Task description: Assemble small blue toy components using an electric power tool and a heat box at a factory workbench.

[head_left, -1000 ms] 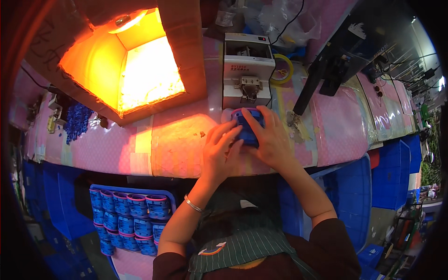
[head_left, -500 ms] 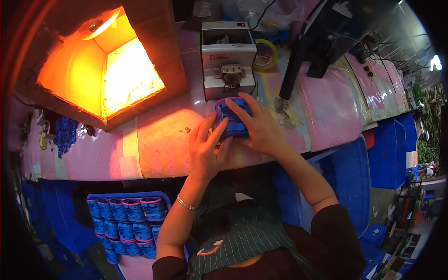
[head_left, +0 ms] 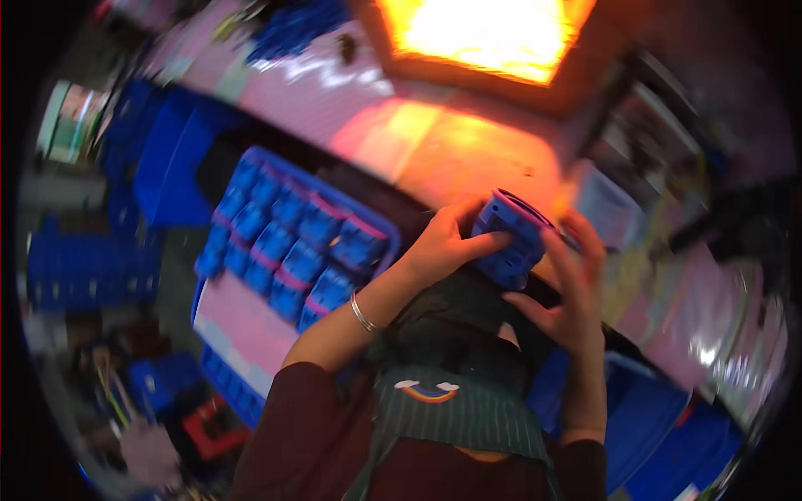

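While fingers hold a roll, the table glows.

From the head, one wide fisheye looks down — close above the bare left hand and bare right hand — dark-green striped cloth apron at bottom, glossy pink-covered bench slanting across the top.

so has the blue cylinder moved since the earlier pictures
Yes. Judged against the white machine, the blue cylinder has come away from its front, leftward, nearer the tray of similar cylinders.
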A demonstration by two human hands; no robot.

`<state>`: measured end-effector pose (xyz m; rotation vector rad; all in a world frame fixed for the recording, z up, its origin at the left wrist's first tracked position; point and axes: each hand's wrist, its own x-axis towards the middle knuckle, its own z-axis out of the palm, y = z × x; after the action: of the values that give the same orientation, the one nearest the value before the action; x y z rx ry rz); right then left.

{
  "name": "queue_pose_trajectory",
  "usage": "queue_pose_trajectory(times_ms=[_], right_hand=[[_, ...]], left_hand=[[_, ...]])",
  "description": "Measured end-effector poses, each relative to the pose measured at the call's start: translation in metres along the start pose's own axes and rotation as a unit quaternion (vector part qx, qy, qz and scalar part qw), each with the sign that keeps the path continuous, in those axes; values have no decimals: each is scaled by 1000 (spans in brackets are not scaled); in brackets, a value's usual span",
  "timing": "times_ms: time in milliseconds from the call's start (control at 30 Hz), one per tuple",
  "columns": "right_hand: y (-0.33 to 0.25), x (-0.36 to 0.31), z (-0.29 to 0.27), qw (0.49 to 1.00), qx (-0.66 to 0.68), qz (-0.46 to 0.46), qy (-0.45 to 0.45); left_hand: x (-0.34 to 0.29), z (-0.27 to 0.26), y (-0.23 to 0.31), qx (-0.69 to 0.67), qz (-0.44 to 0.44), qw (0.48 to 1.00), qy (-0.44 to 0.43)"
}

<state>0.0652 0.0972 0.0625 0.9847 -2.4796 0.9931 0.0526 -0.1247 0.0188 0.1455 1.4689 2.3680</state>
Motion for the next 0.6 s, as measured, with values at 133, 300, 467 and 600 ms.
queue_pose_trajectory(times_ms=[133, 300, 467, 600], right_hand=[[16, -2, 2, 999, 31, 18, 12], [36, -11, -11, 999, -32, 35, 25], [53, -20, -13, 998, -30, 43, 31], [47, -23, -21, 993, -35, 94, 57]], left_hand=[[-87, -72, 22, 108, 15, 962, 252], [-223, -173, 35, -44, 212, 786, 579], [-341, -242, 14, -124, 224, 542, 801], [-368, -308, -34, -262, 271, 540, 753]])
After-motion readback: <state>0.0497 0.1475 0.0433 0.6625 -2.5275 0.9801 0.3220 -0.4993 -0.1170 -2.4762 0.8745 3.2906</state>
